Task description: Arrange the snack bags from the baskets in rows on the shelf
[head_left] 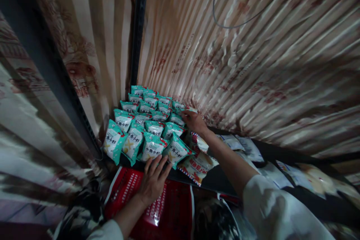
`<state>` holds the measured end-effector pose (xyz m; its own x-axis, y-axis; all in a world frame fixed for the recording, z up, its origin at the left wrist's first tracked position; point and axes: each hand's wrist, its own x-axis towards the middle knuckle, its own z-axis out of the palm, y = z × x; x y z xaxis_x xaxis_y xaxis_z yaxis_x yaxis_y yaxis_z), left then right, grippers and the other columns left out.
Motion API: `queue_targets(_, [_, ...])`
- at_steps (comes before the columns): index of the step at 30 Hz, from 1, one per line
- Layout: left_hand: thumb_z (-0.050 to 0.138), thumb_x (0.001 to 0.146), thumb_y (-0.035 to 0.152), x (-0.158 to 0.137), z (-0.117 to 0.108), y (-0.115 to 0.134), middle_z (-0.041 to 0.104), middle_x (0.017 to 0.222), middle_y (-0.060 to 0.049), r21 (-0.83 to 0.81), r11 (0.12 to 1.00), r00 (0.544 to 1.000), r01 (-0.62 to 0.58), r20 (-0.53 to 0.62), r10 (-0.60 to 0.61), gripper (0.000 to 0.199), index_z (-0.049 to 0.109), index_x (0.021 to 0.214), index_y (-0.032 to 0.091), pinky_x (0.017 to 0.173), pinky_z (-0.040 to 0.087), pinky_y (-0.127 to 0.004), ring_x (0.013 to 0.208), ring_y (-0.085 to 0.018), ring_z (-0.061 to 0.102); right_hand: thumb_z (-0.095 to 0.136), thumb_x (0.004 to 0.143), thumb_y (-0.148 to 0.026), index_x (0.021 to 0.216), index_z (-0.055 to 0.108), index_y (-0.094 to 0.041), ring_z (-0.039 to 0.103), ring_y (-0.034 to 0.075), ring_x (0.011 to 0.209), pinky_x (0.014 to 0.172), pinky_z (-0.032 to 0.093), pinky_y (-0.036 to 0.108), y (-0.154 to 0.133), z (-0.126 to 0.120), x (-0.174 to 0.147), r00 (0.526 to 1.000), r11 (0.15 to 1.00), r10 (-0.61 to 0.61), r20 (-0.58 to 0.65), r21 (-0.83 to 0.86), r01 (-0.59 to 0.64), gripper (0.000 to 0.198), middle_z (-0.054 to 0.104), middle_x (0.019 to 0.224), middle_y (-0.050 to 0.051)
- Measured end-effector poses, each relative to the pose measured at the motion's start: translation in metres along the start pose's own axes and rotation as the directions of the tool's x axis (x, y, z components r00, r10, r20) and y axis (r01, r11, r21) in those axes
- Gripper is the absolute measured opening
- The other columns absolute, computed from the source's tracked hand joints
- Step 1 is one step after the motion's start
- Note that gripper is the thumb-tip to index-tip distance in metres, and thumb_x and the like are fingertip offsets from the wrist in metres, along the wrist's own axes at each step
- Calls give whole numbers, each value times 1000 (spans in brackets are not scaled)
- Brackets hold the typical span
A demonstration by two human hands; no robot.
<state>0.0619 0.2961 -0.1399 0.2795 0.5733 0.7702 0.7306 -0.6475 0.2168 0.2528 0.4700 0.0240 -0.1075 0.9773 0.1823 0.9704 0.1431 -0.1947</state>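
Left hand [154, 180] fingers spread at teal bags [153, 147] along front edge of shelf [215, 178], right hand [194, 122] near back edge, can't tell grip.

Your head camera looks out from above your arms, facing forward and tipped down. It sits within arm's reach of the packets [153, 148], just off centre toward eight o'clock. Your left hand [153, 180] reaches in from seven, your right hand [194, 122] from between four and five. The wide view takes in the curtain [225, 63] at twelve; the shelf [213, 180] slants away toward four.
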Motion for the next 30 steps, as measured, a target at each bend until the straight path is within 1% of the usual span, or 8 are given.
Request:
queue_targets(3, [49,83,17,0,0,0,56,133,-8,24,1000,1000,-3,2,3,44,58,126,23,113,19,-43,135,-23,33,49,89,-24,114,65,-22,66,22,94,79,50,30,3,-3,3,991,988,80,-111,-125,-94,30,71,106,8])
queue_targets(5, [49,84,18,0,0,0,57,132,-8,12,1000,1000,0,0,0,42,58,126,22,113,19,-43,135,-23,34,49,89,-22,115,65,-23,64,24,100,82,50,32,8,-4,9,989,980,89,-121,-167,-108,31,70,110,9])
queue_targets(9, [48,86,16,1,-1,0,58,131,-7,-4,1000,1000,9,3,-9,42,57,126,22,114,16,-42,134,-22,35,53,85,-17,114,66,-20,60,22,109,94,45,32,22,3,29,1000,981,-13,-27,-193,7,31,70,111,8])
queue_targets(12, [49,86,18,0,0,0,58,131,-6,18,1000,1000,7,8,-7,43,57,127,23,114,16,-42,135,-21,34,57,83,-17,115,64,-17,63,21,105,97,44,33,33,12,43,994,978,-95,45,-180,102,33,71,107,10])
queue_targets(17, [49,87,20,0,1,0,57,132,-5,12,1000,1000,8,11,-8,43,55,129,23,116,13,-41,136,-20,33,66,79,-25,113,65,-17,62,24,106,98,43,40,48,23,59,988,979,-144,51,-138,150,36,71,103,10])
queue_targets(22, [47,86,17,1,-1,0,56,134,-6,-12,1000,1000,16,4,-16,45,53,131,23,115,15,-42,136,-21,33,74,72,-29,101,67,-18,65,21,95,87,49,34,60,27,64,980,981,-192,59,-18,193,32,70,100,7])
queue_targets(27, [48,86,18,1,0,0,58,132,-6,-16,1000,1000,18,7,-17,43,56,128,22,115,14,-41,136,-21,33,72,72,-32,97,64,-20,64,17,78,70,49,27,63,30,65,994,993,-77,75,99,69,29,69,82,0])
queue_targets(30, [48,86,17,1,1,-1,59,131,-6,-8,1000,1000,16,2,-16,42,57,126,22,115,14,-41,136,-20,33,73,70,-33,91,65,-19,62,15,69,62,47,24,63,32,68,999,984,-20,25,178,15,26,68,75,-1])
